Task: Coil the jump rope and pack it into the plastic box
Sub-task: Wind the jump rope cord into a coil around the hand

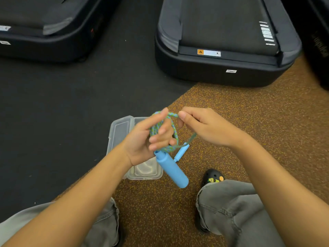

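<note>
The jump rope [173, 130] is a blue-green braided cord with two blue handles. Several loops of it are wound around my left hand [149, 138], which grips them. One blue handle [171, 169] hangs down from that hand. The second, thinner-looking handle [180, 154] dangles just to its right. My right hand [204, 126] pinches the cord at the top of the coil, close to my left fingertips. The clear plastic box [119, 132] lies open on the floor below my left hand, partly hidden by it.
Two dark treadmill bases [222, 65] stand ahead, one at the left and one at the right. The floor is black mat on the left and brown speckled rubber on the right. My knees and a black clog [212, 177] are near the bottom.
</note>
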The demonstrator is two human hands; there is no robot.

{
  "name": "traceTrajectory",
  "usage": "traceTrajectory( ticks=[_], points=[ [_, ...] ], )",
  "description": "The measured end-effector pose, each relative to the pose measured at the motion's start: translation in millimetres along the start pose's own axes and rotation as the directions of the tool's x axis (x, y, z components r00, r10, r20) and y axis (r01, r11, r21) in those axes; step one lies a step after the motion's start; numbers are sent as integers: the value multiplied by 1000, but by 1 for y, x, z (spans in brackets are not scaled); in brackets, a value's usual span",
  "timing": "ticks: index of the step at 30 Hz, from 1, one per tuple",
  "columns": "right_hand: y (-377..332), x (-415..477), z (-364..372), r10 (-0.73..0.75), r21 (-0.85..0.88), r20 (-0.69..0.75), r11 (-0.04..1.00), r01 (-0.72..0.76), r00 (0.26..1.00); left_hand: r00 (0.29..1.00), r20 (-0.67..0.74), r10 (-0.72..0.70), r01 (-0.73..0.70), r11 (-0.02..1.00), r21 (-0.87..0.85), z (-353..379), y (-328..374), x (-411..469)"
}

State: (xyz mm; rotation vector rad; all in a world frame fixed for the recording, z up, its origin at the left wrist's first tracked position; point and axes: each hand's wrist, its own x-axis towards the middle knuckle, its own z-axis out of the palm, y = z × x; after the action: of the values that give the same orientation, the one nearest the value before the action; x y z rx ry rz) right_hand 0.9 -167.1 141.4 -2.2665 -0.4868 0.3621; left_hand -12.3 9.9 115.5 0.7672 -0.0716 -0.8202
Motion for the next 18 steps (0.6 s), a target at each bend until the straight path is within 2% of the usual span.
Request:
traceTrajectory(
  ticks=[4,8,11,13,18],
  points=[
    [0,1,5,51,-113,92,993,-40,994,993,22,114,-105,960,-258,-9,12,-2],
    [0,1,14,102,-233,221,971,-49,970,973,-154,170,-216,906,-365,-16,14,-3],
    [-1,0,23,110,-276,310,961,-21,944,934,-314,172,-274,908,-316,-14,10,-1],
    [-5,-2,30,94,-301,342,953,14,935,914,-372,164,-267,932,-246,-11,7,1],
    [-10,-3,34,28,-319,334,944,85,942,855,-506,113,-105,993,45,-9,-3,7]
  ],
)
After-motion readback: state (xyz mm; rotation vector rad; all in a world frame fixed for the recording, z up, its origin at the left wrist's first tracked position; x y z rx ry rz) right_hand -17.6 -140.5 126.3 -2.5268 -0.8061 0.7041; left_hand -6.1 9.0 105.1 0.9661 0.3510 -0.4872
